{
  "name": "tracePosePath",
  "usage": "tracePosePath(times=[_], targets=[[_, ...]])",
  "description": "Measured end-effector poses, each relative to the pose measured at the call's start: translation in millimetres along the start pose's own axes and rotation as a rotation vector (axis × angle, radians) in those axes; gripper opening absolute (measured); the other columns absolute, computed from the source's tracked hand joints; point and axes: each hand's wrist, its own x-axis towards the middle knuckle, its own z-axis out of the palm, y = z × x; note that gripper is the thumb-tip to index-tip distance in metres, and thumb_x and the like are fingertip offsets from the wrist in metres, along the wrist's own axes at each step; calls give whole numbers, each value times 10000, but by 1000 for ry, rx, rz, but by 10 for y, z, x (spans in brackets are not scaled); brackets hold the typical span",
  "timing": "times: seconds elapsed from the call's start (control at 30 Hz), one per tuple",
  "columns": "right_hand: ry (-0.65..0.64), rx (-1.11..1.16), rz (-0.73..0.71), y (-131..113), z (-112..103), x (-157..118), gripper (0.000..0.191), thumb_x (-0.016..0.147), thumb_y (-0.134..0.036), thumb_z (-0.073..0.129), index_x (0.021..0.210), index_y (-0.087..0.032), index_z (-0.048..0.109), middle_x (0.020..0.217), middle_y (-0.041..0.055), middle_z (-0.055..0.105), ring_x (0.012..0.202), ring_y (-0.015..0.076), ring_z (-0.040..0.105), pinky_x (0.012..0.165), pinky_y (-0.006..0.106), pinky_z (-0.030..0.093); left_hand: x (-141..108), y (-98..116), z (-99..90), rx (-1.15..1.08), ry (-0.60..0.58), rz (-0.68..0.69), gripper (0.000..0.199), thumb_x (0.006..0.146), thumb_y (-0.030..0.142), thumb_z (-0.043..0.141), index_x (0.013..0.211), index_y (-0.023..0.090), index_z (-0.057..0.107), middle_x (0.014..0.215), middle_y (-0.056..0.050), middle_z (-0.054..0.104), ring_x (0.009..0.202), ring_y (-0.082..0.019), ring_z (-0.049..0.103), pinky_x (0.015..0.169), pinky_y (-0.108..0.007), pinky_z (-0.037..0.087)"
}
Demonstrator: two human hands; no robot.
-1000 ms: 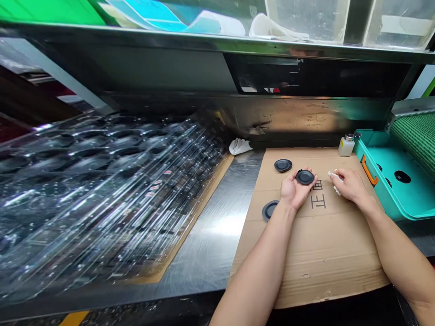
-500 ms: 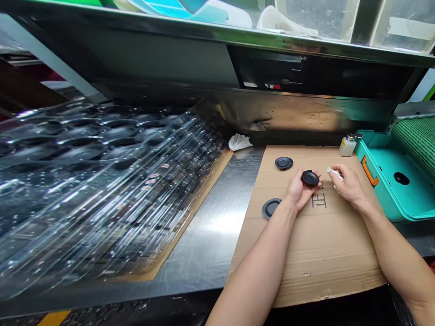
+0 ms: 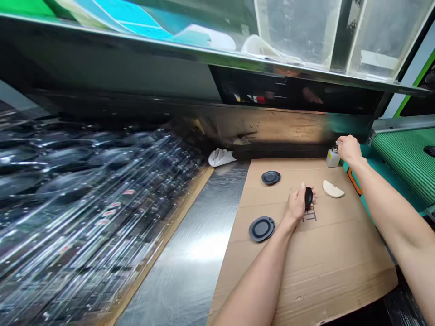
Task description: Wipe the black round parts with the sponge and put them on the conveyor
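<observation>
Black rubber disc (image 3: 308, 198) sits on edge just past yr L fingers (image 3: 302, 190), curled round its rim, long axis running away from you; L hand (image 3: 297, 204) is the nearer. R hand (image 3: 349, 150) is well right, fingers over dispenser bottle (image 3: 333, 157), grip can't tell. Vs earlier: disc was flat on L palm, white wipe (image 3: 333, 189) was in R hand, now lies right of L fingers.

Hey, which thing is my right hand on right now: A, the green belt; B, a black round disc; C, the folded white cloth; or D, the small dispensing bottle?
D. The right hand sits on top of the small dispensing bottle, while the folded white cloth lies apart on the cardboard.
</observation>
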Motion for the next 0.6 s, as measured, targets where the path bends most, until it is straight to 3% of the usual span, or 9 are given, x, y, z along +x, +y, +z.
tracePosePath(times=[0.17,0.33,0.6], targets=[[-263,-215,-152,173,-7,324,278,886,-186,553,1057,-202,772,1108,122,720,1021,269,653,863,301,471,14,24,16,11,-14,-10,674,844,716,546,1044,83,666,975,-155,723,665,-159,677,476,-220,492],[-257,-216,-180,223,-12,453,274,885,-211,584,1075,-226,782,1097,99,736,1029,250,662,886,288,481,31,61,32,-12,-6,-15,684,836,725,541,1020,80,671,936,-155,726,650,-165,684,481,-231,499],[-257,-196,-100,206,-14,451,279,872,-253,618,1095,-256,786,1114,102,730,1026,255,668,879,316,502,27,90,32,-3,-9,-5,716,832,747,520,986,68,687,893,-157,730,631,-174,688,464,-239,477]])
